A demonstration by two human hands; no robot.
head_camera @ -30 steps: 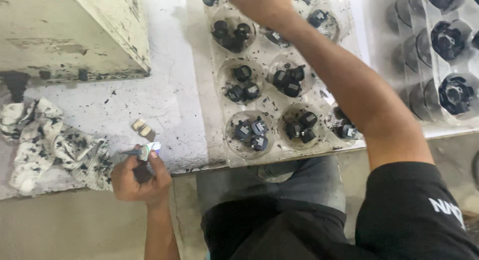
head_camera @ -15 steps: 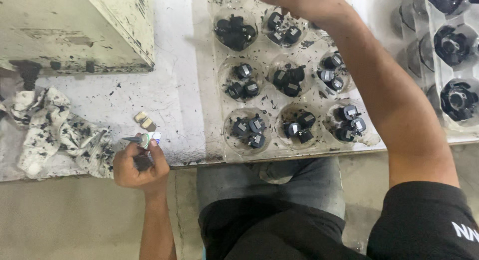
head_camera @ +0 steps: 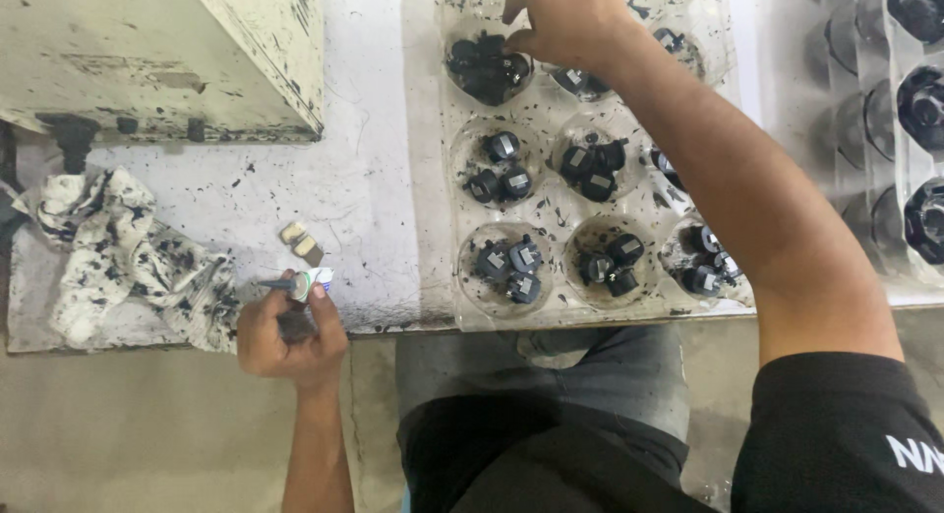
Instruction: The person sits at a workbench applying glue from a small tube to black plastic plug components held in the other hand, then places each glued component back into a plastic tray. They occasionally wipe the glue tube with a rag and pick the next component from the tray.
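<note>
Right hand (head_camera: 565, 21) is stretched out over the clear plastic blister tray (head_camera: 551, 306), fingertips pinching into a cluster of small black plastic parts (head_camera: 487, 65) in the cup just under them. Left hand (head_camera: 287, 331) sits at the near edge of the stained white surface (head_camera: 374, 198), fist closed around a small silver-tipped tube (head_camera: 303, 282), with two small tan blocks (head_camera: 301, 240) just beyond it and an ink-blotched white rag (head_camera: 128, 252) to its left.

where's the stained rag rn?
Head view, far left: the stained rag lies on the white worktable, below the pale metal box and just left of the left hand, which holds a small tube.
</note>
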